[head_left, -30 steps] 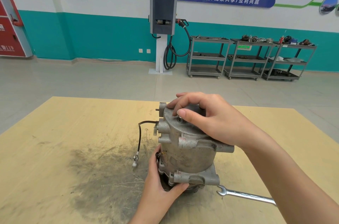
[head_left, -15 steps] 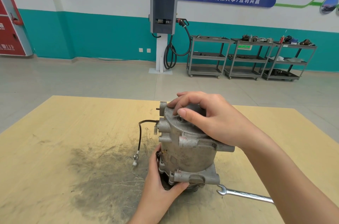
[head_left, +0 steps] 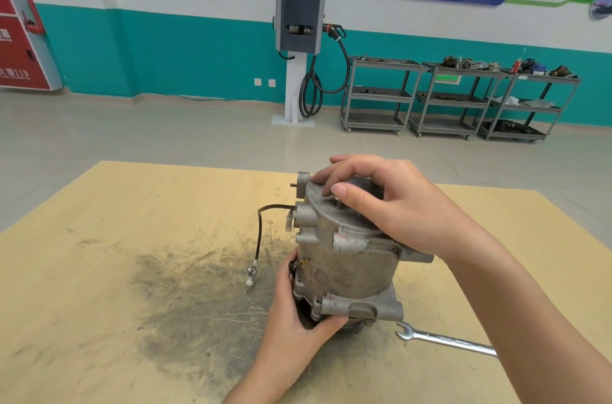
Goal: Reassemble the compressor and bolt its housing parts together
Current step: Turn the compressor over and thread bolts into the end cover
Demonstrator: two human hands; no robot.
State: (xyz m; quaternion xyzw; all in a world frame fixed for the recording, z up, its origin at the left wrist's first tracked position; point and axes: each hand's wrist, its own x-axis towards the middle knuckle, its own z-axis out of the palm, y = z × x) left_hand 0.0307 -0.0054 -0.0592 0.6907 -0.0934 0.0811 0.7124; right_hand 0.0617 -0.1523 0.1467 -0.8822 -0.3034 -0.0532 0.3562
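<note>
While the right hand point(head_left: 394, 205) curls its fingertips point(head_left: 341, 189) over the end cap, seemingly seating or turning a bolt, the left hand point(head_left: 298, 314) grips the base to steady it. The compressor point(head_left: 344, 258) stands upright on the table point(head_left: 132, 271), a wrench point(head_left: 443, 340) close by, ready for tightening.

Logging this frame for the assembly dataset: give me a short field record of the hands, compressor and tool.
compressor: upright on the wooden table, grey metal housing
right hand: on the top cover, fingertips at a bolt
left hand: grips the lower flange
cable: black lead hangs from the housing's left side, connector on the table
wrench: lies on the table right of the base, not held
</note>
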